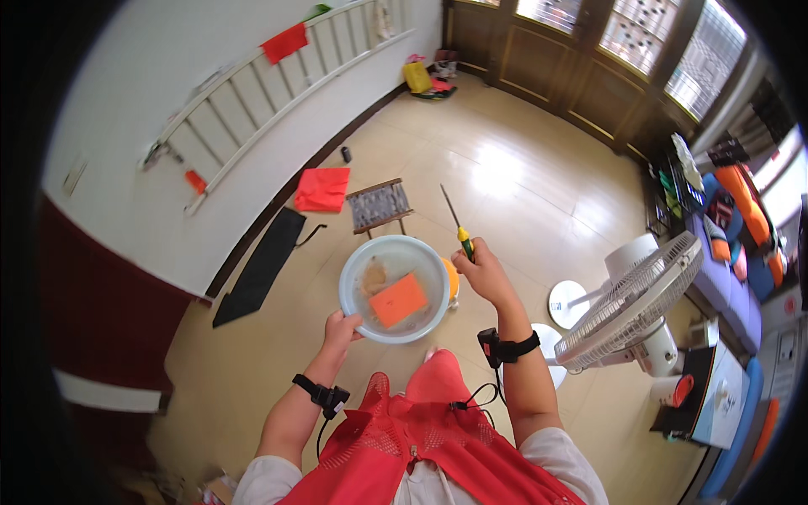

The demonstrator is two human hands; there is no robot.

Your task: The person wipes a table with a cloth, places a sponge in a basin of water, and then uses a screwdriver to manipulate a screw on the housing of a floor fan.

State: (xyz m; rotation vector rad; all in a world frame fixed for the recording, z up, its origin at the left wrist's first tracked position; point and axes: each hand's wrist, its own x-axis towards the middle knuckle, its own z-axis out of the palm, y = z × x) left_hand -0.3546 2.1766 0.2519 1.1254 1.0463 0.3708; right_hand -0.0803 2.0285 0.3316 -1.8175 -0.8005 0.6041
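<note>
My left hand (340, 326) is closed on the near left rim of a pale blue round basin (345, 282). Inside the basin lies a flat orange rectangular piece (398, 300), with a brownish patch (373, 274) beside it that I cannot make out. My right hand (483, 271), off to the basin's right, is wrapped round the yellow and green handle of a screwdriver (462, 233). Its long thin shaft points up and away from me. Partly hidden behind the basin's right rim is a yellow-orange thing (453, 282).
A small folding stool (380, 208) stands beyond the basin, near a red cloth bag (322, 189) and a long black flat piece (263, 265) on the floor. To the right is a white standing fan (631, 303). A white railing (269, 93) runs along the left wall.
</note>
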